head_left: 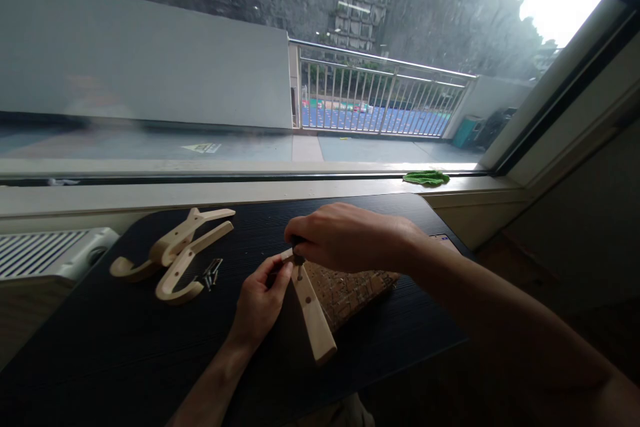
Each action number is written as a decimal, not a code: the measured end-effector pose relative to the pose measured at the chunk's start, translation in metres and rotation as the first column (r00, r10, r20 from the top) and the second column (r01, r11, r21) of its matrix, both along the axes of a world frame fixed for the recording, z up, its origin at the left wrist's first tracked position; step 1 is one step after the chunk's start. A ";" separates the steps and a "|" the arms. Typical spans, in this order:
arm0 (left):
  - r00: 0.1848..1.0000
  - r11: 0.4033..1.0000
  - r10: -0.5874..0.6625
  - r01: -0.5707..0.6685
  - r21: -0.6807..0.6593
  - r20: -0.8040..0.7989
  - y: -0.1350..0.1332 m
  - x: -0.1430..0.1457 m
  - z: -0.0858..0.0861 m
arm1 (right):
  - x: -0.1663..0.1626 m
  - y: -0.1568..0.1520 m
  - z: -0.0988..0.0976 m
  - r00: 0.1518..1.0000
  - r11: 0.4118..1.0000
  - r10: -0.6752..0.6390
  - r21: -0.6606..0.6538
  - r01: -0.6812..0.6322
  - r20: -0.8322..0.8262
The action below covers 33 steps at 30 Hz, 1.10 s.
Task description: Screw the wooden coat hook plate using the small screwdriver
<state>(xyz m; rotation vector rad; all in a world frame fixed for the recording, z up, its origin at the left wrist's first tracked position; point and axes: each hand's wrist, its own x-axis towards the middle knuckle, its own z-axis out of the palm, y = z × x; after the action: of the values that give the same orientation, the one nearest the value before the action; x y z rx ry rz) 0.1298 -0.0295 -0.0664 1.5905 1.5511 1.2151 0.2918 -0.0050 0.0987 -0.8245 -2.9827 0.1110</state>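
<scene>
1. Gripping a dark tool handle (299, 242) from above with curled fingers of the right hand (343, 235).
2. Pinching the far end of a pale wooden bar (315, 321) between left hand (261, 293) thumb and fingers.
3. Holding that bar beside a bumpy brown block (347, 292), over the black table (125, 353).
4. Off left, two curvy wooden pieces (173, 243) and some screws (213, 273).

No words or numbers can be read. Outside, far and left, a yellowish triangle sign (201, 147) lies on the floor (255, 148), its markings blurred. At the counter's (125, 347) right, a card's (447, 243) small dark mark is illegible.
</scene>
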 end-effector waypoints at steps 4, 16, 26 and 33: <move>1.000 1.000 -0.003 0.004 -0.013 0.009 -0.001 -0.001 0.000 | -0.003 -0.001 0.001 0.998 0.997 -0.064 0.048 0.063 0.025; 1.000 1.000 -0.024 0.024 -0.003 -0.003 0.000 -0.001 0.000 | -0.015 -0.005 0.000 0.988 0.980 -0.156 0.128 0.153 0.007; 0.999 1.000 -0.018 0.018 -0.014 -0.031 -0.001 -0.003 0.000 | -0.005 -0.006 -0.009 0.999 1.000 -0.025 -0.002 0.025 -0.038; 0.999 1.000 -0.008 0.008 0.001 -0.034 -0.001 0.000 0.002 | -0.002 -0.006 -0.007 0.997 0.997 -0.072 0.032 0.073 -0.027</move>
<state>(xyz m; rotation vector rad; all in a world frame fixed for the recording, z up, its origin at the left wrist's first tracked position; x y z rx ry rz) 0.1297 -0.0306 -0.0643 1.6246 1.5635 1.1909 0.2900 -0.0110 0.0918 -0.9198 -2.9183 0.0695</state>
